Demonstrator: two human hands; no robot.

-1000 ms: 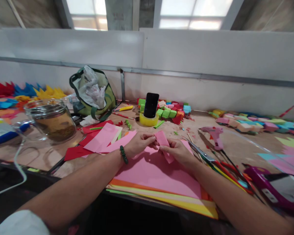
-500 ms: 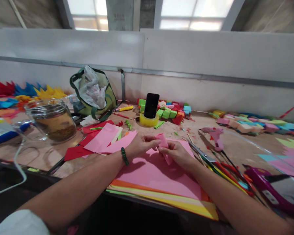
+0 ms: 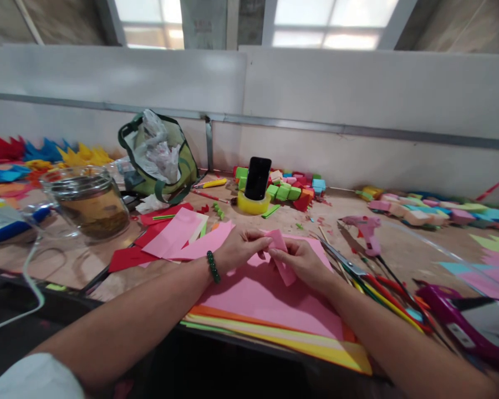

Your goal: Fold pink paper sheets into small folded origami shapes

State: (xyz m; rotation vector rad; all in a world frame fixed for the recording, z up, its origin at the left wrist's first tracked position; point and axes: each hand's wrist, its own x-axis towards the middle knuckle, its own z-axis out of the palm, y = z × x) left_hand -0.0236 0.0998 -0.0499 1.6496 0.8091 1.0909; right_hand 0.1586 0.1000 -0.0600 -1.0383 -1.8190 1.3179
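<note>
Between both hands is a small folded strip of pink paper (image 3: 286, 271), held a little above the stack. My left hand (image 3: 246, 245), with a green bead bracelet (image 3: 213, 266) on its wrist, pinches the strip's upper left edge. On the other side, my right hand (image 3: 301, 259) grips it between thumb and fingers. Some of the fingertips are hidden behind the paper. Beneath lies a stack of coloured sheets with a pink sheet (image 3: 270, 305) on top and orange, yellow and green edges below. Cut pink paper (image 3: 172, 233) and red paper (image 3: 128, 259) lie to the left.
Right of the stack are scissors (image 3: 345, 261), a pink glue gun (image 3: 366, 231) and a purple device (image 3: 461, 327). A phone (image 3: 258, 177) leans in a yellow tape roll (image 3: 253, 204) before folded paper pieces (image 3: 285, 192). At left stand a glass jar (image 3: 93, 208) and a green bag (image 3: 183, 166).
The pink strip has turned slightly, and its lower end now shows longer below my right fingers. Both hands keep nearly the same place and grip.
</note>
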